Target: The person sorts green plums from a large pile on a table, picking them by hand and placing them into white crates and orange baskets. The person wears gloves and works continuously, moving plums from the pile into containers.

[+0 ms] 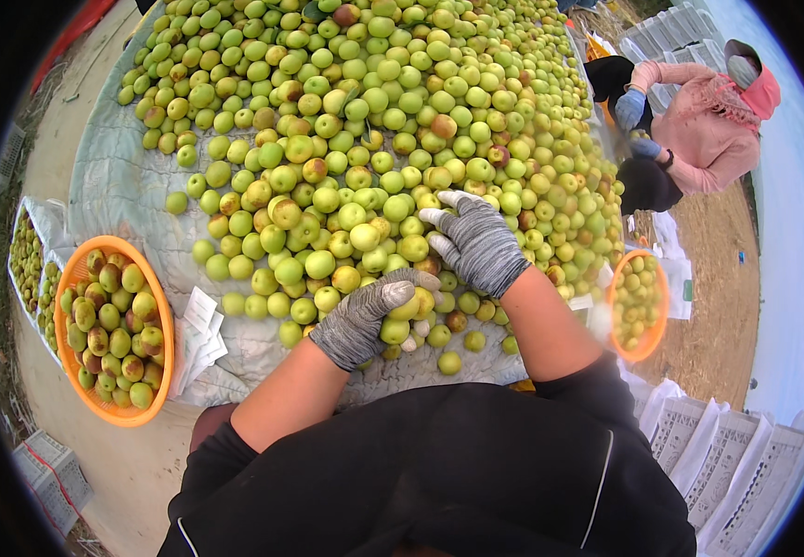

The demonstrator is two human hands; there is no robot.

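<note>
A wide heap of green jujube fruits (374, 139), some with brown or reddish patches, covers a quilted cloth (106, 167) in front of me. Both my hands wear grey knit gloves with pale fingertips. At the near edge of the heap, my left hand (377, 313) is curled around a few of the green fruits, palm turned inward. Farther up and to the right, my right hand (475, 240) lies palm down on the heap, fingers slightly spread; whether a fruit is under it is hidden.
An orange basket (165, 334) of browner fruits stands at the left beside white paper slips (200, 327). Another orange basket (663, 306) holds greener fruits at right. White crates (715, 452) stand lower right. A person (708, 125) in pink with blue gloves sits at upper right.
</note>
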